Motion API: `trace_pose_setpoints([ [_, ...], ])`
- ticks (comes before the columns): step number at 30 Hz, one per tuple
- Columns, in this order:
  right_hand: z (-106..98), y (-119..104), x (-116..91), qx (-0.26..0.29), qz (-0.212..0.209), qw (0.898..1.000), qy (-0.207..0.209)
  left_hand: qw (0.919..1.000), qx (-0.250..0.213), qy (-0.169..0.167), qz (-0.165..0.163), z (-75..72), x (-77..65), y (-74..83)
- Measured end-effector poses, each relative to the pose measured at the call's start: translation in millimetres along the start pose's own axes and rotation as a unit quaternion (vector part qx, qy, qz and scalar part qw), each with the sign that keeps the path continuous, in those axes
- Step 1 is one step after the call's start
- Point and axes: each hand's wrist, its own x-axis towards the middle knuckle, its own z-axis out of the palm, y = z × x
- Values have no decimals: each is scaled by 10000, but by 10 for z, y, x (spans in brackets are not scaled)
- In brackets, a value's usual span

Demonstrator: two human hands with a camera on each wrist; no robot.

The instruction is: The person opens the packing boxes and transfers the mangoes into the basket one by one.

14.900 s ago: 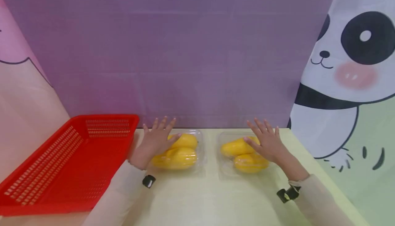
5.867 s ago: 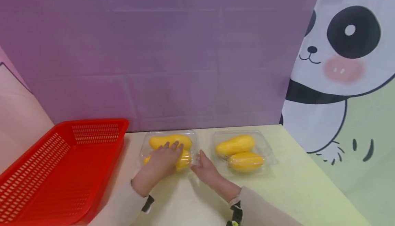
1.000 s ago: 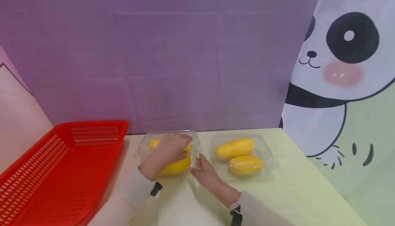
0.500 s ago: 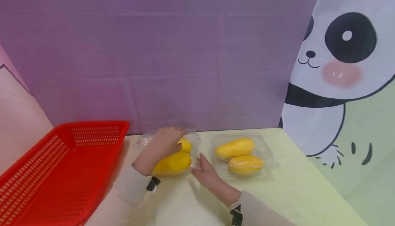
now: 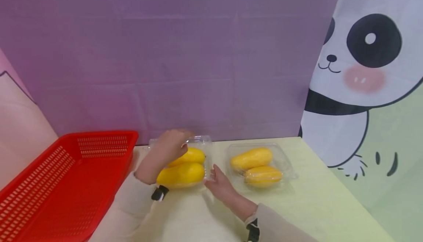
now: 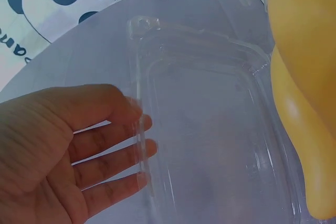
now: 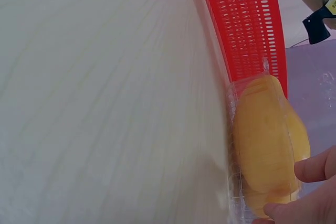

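In the head view my left hand point(image 5: 166, 148) is at the back of the left clear plastic clamshell box point(image 5: 208, 169). Two smooth, elongated yellow fruits point(image 5: 181, 174) lie inside it. The left wrist view shows the raised lid point(image 6: 210, 124), its rim pinched between the thumb and fingers of that hand. My right hand point(image 5: 222, 186) grips the box's right front edge; the right wrist view shows thumb and finger point(image 7: 310, 170) at the box wall beside the fruit point(image 7: 265, 135). Part of the rear fruit is hidden behind my left hand.
A second clear clamshell box point(image 5: 281, 154), lid down, holds two more yellow fruits point(image 5: 252, 158) to the right. On the left stands a red perforated plastic basket point(image 5: 129, 161). A purple backdrop point(image 5: 185, 69) rises behind the pale table point(image 5: 205, 220).
Earlier both hands lay spread over the two boxes, then both came to the left box. Over the last second my left hand has swung the lid up and back, uncovering the fruits.
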Motion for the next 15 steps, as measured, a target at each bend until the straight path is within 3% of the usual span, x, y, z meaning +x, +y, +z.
trace_pose_setpoints([
  [15,21,5,-4,21,-79,10000,10,9925,380,1094,-403,39,42,-81],
])
